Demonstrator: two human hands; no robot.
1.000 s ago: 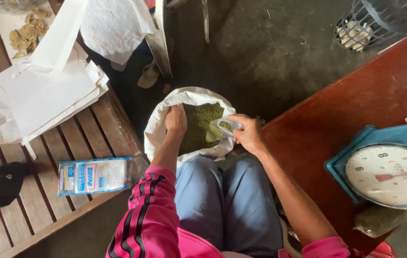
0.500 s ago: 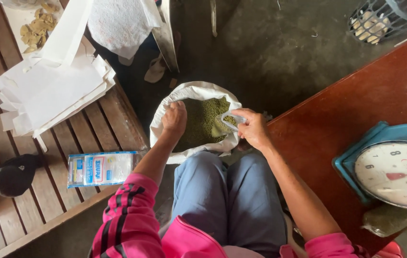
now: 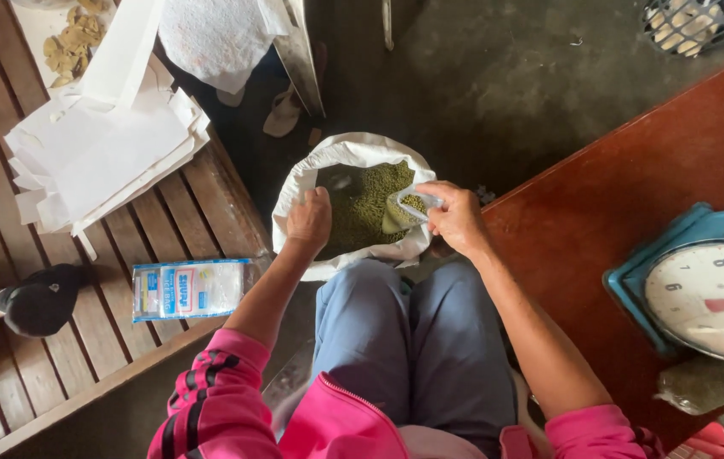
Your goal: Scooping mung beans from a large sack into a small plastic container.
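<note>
Head view: a white sack [image 3: 353, 161] stands open on the floor between the person's knees, its rim rolled down and its mouth full of small green beans [image 3: 366, 208], a dull olive colour. The left hand [image 3: 309, 219] rests at the sack's near-left rim with its fingers curled onto the cloth; how tightly it grips cannot be told. The right hand [image 3: 457, 219] is closed around a small clear plastic scoop [image 3: 411, 206] that is tilted over the beans and partly filled with them. To the left, on a slatted wooden bench [image 3: 200, 204], lie a stack of white paper [image 3: 98, 157] and a sealed blue-and-white packet [image 3: 190, 289]. To the right, a weighing scale [image 3: 706, 289] on a red-brown table [image 3: 634, 161] is cut off by the frame edge. The sack's lower part is hidden behind the person's legs.
</note>
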